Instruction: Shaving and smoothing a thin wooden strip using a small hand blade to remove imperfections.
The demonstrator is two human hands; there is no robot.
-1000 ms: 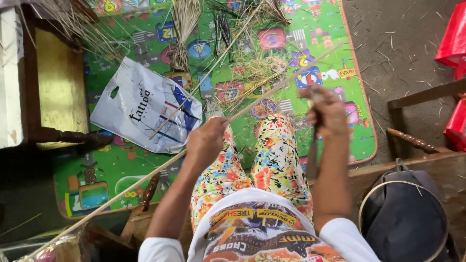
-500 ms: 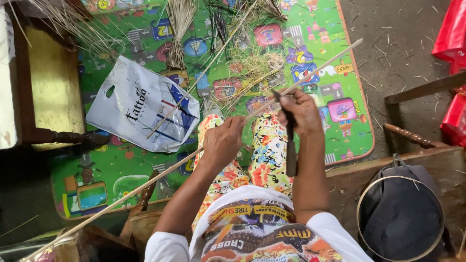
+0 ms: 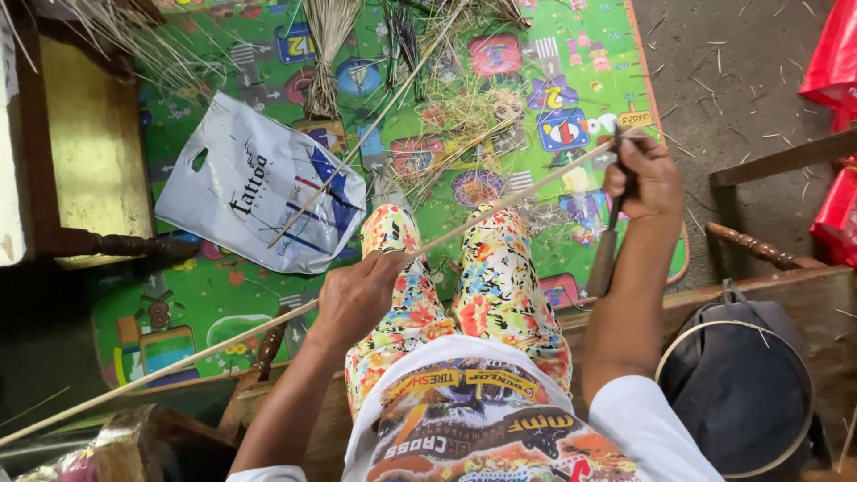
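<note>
Pale cane stick (image 3: 500,210) runs long and slanted, from low beyond the left hand (image 3: 357,299) up to the right hand (image 3: 644,178). Left fingers close around its middle above the lap; right fingers grip a dark-handled knife (image 3: 605,259) against its upper end. Just past the left fingers lies a white plastic bag (image 3: 241,192) on the green mat (image 3: 178,303).

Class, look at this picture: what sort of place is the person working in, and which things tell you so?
Probably a home craft corner, not a factory: a child's green play mat covers the floor, dried grass bundles lie scattered on it, and the left hand holds a long thin stick.
</note>
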